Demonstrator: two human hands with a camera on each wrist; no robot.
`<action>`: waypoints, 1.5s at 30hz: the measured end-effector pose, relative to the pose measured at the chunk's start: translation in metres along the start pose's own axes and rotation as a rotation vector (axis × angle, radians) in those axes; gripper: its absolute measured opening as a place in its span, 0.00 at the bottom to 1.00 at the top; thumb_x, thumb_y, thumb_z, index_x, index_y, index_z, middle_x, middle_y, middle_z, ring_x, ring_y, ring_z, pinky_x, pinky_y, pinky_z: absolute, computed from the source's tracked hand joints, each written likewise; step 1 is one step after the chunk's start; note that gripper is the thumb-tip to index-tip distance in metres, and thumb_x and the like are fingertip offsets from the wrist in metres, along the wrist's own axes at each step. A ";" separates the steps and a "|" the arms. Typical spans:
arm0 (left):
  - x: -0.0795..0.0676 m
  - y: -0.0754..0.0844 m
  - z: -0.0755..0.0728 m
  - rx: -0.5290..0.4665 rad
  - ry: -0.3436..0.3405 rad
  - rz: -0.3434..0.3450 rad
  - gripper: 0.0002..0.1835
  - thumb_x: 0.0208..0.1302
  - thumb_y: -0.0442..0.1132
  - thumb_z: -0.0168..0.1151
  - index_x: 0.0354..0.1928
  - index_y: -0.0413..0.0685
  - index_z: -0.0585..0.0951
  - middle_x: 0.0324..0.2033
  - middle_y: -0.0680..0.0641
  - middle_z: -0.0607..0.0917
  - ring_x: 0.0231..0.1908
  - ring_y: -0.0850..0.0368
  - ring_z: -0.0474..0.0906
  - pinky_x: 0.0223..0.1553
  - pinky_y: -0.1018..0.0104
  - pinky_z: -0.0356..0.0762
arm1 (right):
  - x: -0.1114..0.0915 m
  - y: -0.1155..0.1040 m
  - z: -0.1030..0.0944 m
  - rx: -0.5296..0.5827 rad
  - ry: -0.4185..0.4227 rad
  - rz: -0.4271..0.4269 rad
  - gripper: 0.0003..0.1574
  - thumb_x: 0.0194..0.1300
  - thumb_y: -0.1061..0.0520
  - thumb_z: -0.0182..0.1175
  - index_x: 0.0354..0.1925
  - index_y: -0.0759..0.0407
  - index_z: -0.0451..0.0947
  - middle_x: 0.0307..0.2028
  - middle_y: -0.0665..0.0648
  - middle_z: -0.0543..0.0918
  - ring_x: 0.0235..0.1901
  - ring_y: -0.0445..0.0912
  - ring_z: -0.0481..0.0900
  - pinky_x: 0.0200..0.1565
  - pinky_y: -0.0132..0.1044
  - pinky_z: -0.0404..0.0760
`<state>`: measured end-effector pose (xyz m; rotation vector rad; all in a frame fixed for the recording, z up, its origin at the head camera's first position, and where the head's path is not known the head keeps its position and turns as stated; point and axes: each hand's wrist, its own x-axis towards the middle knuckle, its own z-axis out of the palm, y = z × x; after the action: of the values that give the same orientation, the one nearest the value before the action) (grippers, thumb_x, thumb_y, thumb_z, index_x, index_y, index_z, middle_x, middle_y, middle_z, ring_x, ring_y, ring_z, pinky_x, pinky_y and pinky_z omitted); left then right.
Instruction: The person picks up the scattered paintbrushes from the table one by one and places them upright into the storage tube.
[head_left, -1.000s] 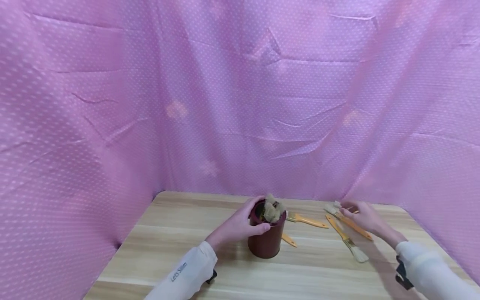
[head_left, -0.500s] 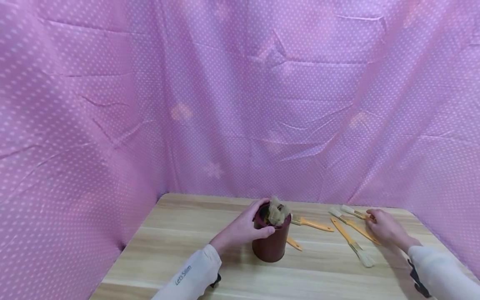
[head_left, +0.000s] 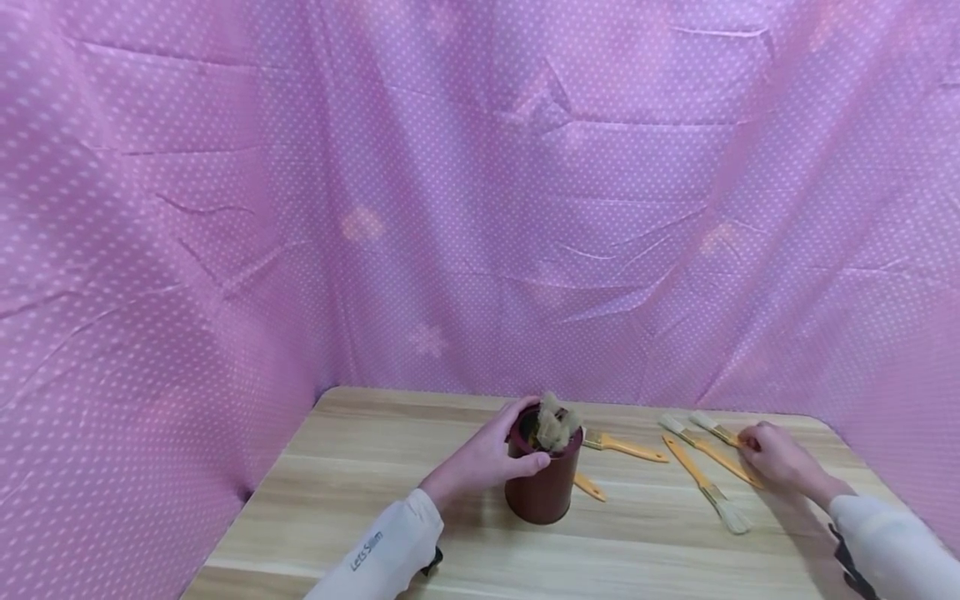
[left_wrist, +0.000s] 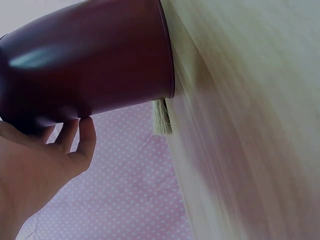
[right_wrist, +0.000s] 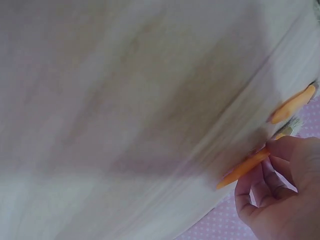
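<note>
A dark red cylindrical can (head_left: 540, 492) stands upright on the table, with pale brush bristles (head_left: 557, 427) poking out of its top. My left hand (head_left: 487, 454) grips it near the rim, thumb on the near side; in the left wrist view the fingers (left_wrist: 86, 137) touch the can's wall. At the far right my right hand (head_left: 783, 458) pinches the orange handle of a paintbrush (head_left: 717, 427), whose bristles point away to the left. The right wrist view shows this handle (right_wrist: 245, 170) between thumb and fingers, close to the tabletop.
Beside the held one lie two paintbrushes, one pointing away (head_left: 720, 461) and one with bristles toward me (head_left: 701, 479). Another paintbrush (head_left: 630, 448) lies right of the can, and an orange handle (head_left: 588, 486) shows from behind it. Pink dotted cloth (head_left: 480, 208) hangs round the wooden table (head_left: 360, 433).
My right hand has moved right, from the bristle ends to the handle of the far-right paintbrush, and that brush has turned slightly. The left hand keeps its grip on the can.
</note>
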<state>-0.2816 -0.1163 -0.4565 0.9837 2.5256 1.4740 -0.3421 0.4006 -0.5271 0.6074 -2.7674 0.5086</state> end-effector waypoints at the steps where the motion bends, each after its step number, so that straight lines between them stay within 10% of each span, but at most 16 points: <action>1: 0.000 0.000 0.000 -0.001 -0.001 0.003 0.46 0.64 0.61 0.67 0.79 0.66 0.56 0.72 0.60 0.63 0.70 0.61 0.61 0.69 0.49 0.59 | -0.001 -0.001 -0.001 0.000 0.003 -0.003 0.07 0.61 0.71 0.63 0.30 0.62 0.82 0.22 0.48 0.72 0.24 0.43 0.66 0.25 0.37 0.67; 15: 0.000 -0.002 0.000 -0.022 -0.004 -0.002 0.48 0.64 0.59 0.68 0.80 0.58 0.55 0.72 0.59 0.62 0.70 0.60 0.61 0.69 0.51 0.59 | 0.004 -0.033 -0.011 0.053 0.141 -0.063 0.09 0.55 0.75 0.66 0.37 0.71 0.82 0.31 0.55 0.82 0.31 0.48 0.79 0.32 0.40 0.80; 38: -0.002 0.004 0.005 -0.010 -0.011 0.003 0.46 0.64 0.61 0.68 0.79 0.64 0.56 0.70 0.60 0.66 0.67 0.61 0.64 0.67 0.51 0.62 | 0.046 -0.185 -0.048 0.322 0.244 -0.143 0.11 0.64 0.70 0.67 0.46 0.66 0.81 0.40 0.56 0.84 0.39 0.52 0.83 0.41 0.34 0.84; 45: -0.003 0.005 0.003 0.007 -0.002 0.020 0.45 0.64 0.60 0.68 0.78 0.66 0.57 0.70 0.60 0.65 0.67 0.61 0.64 0.66 0.52 0.65 | 0.068 -0.237 -0.055 0.596 0.261 -0.054 0.17 0.73 0.57 0.64 0.54 0.67 0.78 0.47 0.61 0.84 0.50 0.52 0.81 0.52 0.29 0.78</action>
<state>-0.2759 -0.1140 -0.4546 1.0132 2.5288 1.4695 -0.2864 0.1967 -0.3895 0.6730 -2.3304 1.3156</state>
